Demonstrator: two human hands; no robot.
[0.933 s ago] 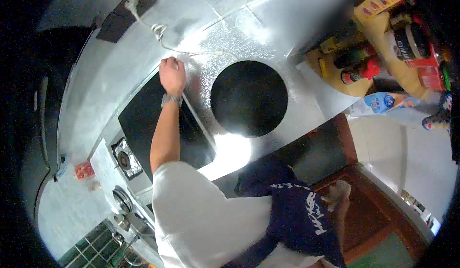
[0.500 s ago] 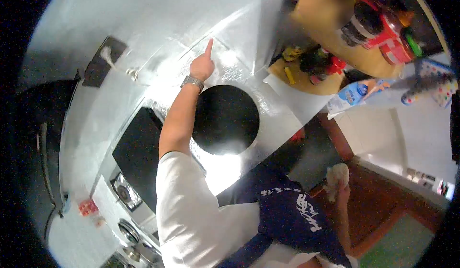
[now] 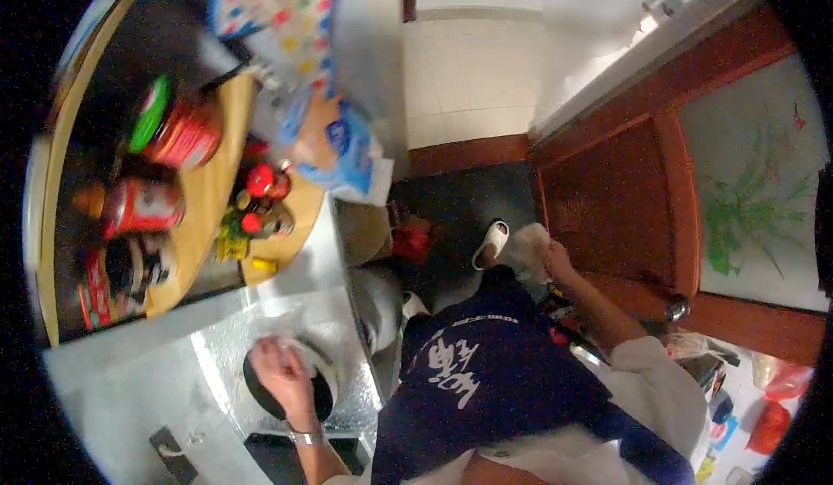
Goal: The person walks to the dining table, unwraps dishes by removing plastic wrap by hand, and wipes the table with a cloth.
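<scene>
My left hand point(image 3: 282, 376), with a watch point(image 3: 305, 437) on its wrist, is over a round black disc point(image 3: 317, 389) on the shiny foil-like counter surface. Motion smears its fingers, and I cannot tell whether they touch the disc or hold anything. On the other side of my body, my right hand point(image 3: 556, 261) is closed on a pale, crumpled cloth point(image 3: 528, 249) in front of the brown door.
Left of me, wooden shelves point(image 3: 204, 199) carry jars and bottles. A blue-and-white packet point(image 3: 343, 151) and dotted fabric point(image 3: 278, 16) hang beside them. A brown door point(image 3: 607, 216) with a glass panel stands on the right. Bags and a red item point(image 3: 768, 424) lie at the lower right.
My view has swung right, toward the doorway and floor. My left hand has gone from pointing at the wall behind the counter to over the black disc. My right hand keeps the cloth.
</scene>
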